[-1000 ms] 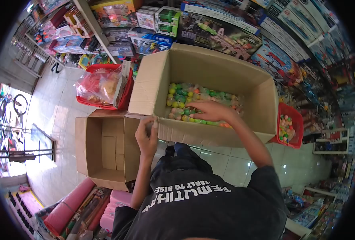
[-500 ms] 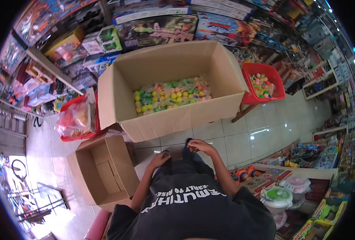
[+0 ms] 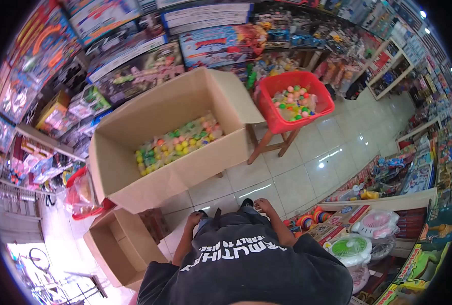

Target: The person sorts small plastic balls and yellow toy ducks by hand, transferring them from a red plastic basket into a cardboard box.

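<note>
My left hand (image 3: 194,218) hangs low beside my body, loosely curled and apparently bare, in front of the large cardboard box. On the other side my right hand (image 3: 263,205) hangs near my thigh, fingers loosely bent and apart, with nothing visible in it. Neither hand touches a container. Ahead stands the large open cardboard box (image 3: 180,175), with bagged small colourful balls (image 3: 177,145) on its bottom. A red basket (image 3: 299,124) to its right sits on a wooden stool (image 3: 259,150) and holds more colourful balls.
A smaller open cardboard box (image 3: 134,244) is on the left, near another red basket (image 3: 101,209) with plastic-wrapped items. Toy boxes (image 3: 221,44) line the shelves behind. Packaged fans (image 3: 348,248) and other toys crowd the right side. Tiled floor (image 3: 297,178) shows between.
My view has swung right, so the large box appears farther left and the right red basket nearer the middle. My hands have lowered and moved apart, toward my sides.
</note>
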`<state>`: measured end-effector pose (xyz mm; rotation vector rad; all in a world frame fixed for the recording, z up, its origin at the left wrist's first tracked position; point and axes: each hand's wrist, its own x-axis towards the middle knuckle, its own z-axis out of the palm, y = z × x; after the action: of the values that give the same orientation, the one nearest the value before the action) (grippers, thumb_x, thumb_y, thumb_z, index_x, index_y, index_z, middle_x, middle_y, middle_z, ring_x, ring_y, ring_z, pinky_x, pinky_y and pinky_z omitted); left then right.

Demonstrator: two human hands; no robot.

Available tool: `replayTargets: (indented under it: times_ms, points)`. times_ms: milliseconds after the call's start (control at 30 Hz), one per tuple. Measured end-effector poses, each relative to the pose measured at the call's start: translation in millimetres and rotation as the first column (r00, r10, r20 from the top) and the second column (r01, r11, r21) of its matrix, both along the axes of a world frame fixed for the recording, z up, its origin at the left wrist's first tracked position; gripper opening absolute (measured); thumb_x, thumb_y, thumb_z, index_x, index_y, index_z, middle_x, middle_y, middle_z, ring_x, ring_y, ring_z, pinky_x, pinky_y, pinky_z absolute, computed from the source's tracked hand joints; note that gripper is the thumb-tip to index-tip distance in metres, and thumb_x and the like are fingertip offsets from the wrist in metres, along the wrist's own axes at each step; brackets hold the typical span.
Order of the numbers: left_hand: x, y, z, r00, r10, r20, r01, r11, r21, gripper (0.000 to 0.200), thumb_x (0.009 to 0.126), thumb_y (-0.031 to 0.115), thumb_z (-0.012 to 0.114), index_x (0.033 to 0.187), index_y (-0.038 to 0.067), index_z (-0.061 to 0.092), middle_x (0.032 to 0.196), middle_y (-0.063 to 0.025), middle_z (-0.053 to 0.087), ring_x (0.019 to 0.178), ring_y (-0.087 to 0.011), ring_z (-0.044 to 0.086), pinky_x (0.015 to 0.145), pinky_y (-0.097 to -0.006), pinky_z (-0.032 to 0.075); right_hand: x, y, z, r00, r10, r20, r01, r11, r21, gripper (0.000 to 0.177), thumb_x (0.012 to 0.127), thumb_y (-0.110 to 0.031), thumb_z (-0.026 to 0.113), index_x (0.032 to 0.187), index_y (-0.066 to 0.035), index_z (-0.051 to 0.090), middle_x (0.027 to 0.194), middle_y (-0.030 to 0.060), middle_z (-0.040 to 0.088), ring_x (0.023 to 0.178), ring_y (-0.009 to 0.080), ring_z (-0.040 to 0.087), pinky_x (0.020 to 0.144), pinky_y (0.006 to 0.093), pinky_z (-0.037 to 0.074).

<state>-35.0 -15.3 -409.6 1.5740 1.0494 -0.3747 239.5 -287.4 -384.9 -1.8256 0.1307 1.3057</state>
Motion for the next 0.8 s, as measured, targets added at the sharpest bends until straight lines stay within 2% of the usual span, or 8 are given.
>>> replayTargets:
  times_ms: [100, 167, 233, 300, 400, 467, 667, 800]
  points:
    - [52.0, -17.9, -12.4, 0.999, -0.043, -0.003, 0.043, 0.996, 0.072, 0.038, 0.079, 0.038, 0.056, 0.090, 0.003, 0.066, 0.079, -0.0129, 0.066, 0.076, -0.0204, 0.062, 0.070, -0.0315, 0.047, 33.8, -20.1, 3.1, 0.985, 0.171, -0.017, -0.172, 0.983, -0.062, 0.028, 0.080, -0.032, 0.058, 0.096, -0.010, 0.058, 0.086, 0.0059, 0.061, 0.074, 0.0154, 0.059, 0.062, 0.0324, 0.047]
    - [84.5, -29.0, -18.7, 0.996, -0.044, 0.073, 0.045, 0.999, -0.014, 0.039, 0.082, 0.038, 0.056, 0.099, 0.002, 0.061, 0.079, -0.0090, 0.064, 0.063, -0.0140, 0.053, 0.050, -0.0296, 0.044, 53.7, -31.0, 4.5, 0.985, 0.169, -0.014, -0.170, 0.983, -0.071, 0.029, 0.080, -0.034, 0.058, 0.096, -0.009, 0.058, 0.087, 0.0059, 0.062, 0.073, 0.0151, 0.059, 0.061, 0.0321, 0.048]
    - [121.2, -44.7, -10.8, 0.998, -0.055, 0.033, 0.055, 0.998, -0.004, 0.039, 0.079, 0.038, 0.057, 0.097, 0.004, 0.065, 0.085, -0.0119, 0.067, 0.079, -0.0204, 0.062, 0.072, -0.0305, 0.047, 70.6, -44.2, 4.2, 0.987, 0.144, 0.069, -0.142, 0.989, -0.041, 0.028, 0.080, -0.031, 0.060, 0.091, -0.006, 0.059, 0.080, 0.0071, 0.063, 0.068, 0.0163, 0.060, 0.056, 0.0320, 0.049]
    - [150.7, -50.5, -42.0, 0.967, -0.236, 0.098, 0.225, 0.968, 0.107, 0.039, 0.079, 0.038, 0.057, 0.100, 0.006, 0.064, 0.094, -0.0150, 0.065, 0.088, -0.0258, 0.062, 0.078, -0.0335, 0.047, 86.1, -61.3, 3.8, 0.988, 0.117, 0.100, -0.116, 0.993, -0.020, 0.029, 0.081, -0.032, 0.060, 0.093, -0.006, 0.059, 0.081, 0.0071, 0.064, 0.069, 0.0154, 0.061, 0.057, 0.0314, 0.050]
    - [202.6, -67.3, -2.6, 0.920, -0.389, 0.045, 0.371, 0.902, 0.222, 0.036, 0.082, 0.035, 0.055, 0.102, 0.006, 0.063, 0.096, -0.0162, 0.064, 0.092, -0.0280, 0.061, 0.081, -0.0344, 0.046, 97.3, -94.6, 6.3, 0.995, 0.043, 0.089, -0.043, 0.999, 0.003, 0.027, 0.082, -0.034, 0.057, 0.095, -0.010, 0.058, 0.082, 0.0026, 0.062, 0.071, 0.0126, 0.058, 0.058, 0.0289, 0.047]
    - [233.8, -75.7, 27.0, 0.919, -0.314, 0.238, 0.253, 0.933, 0.254, 0.033, 0.085, 0.031, 0.052, 0.103, 0.006, 0.062, 0.096, -0.0156, 0.064, 0.092, -0.0259, 0.061, 0.082, -0.0328, 0.046, 101.9, -117.1, 2.4, 0.998, -0.043, 0.046, 0.045, 0.999, -0.027, 0.026, 0.082, -0.033, 0.057, 0.096, -0.011, 0.058, 0.084, 0.0022, 0.061, 0.072, 0.0127, 0.058, 0.060, 0.0286, 0.046]
    - [292.6, -93.6, 57.4, 0.812, -0.426, 0.399, 0.372, 0.905, 0.209, 0.024, 0.087, 0.020, 0.052, 0.103, 0.005, 0.060, 0.093, -0.0131, 0.065, 0.089, -0.0201, 0.062, 0.080, -0.0296, 0.047, 96.6, -150.0, -5.5, 0.927, -0.349, -0.137, 0.338, 0.936, -0.101, 0.030, 0.080, -0.032, 0.058, 0.101, -0.010, 0.055, 0.089, 0.0050, 0.060, 0.073, 0.0152, 0.057, 0.060, 0.0303, 0.044]
    - [336.9, -97.9, 83.4, 0.724, -0.498, 0.478, 0.466, 0.863, 0.194, 0.022, 0.088, 0.018, 0.051, 0.103, 0.004, 0.059, 0.091, -0.0119, 0.065, 0.086, -0.0182, 0.062, 0.079, -0.0293, 0.047, 117.7, -148.3, 0.7, 0.949, -0.283, -0.139, 0.274, 0.958, -0.078, 0.030, 0.081, -0.033, 0.058, 0.099, -0.010, 0.056, 0.088, 0.0039, 0.061, 0.076, 0.0154, 0.057, 0.060, 0.0305, 0.044]
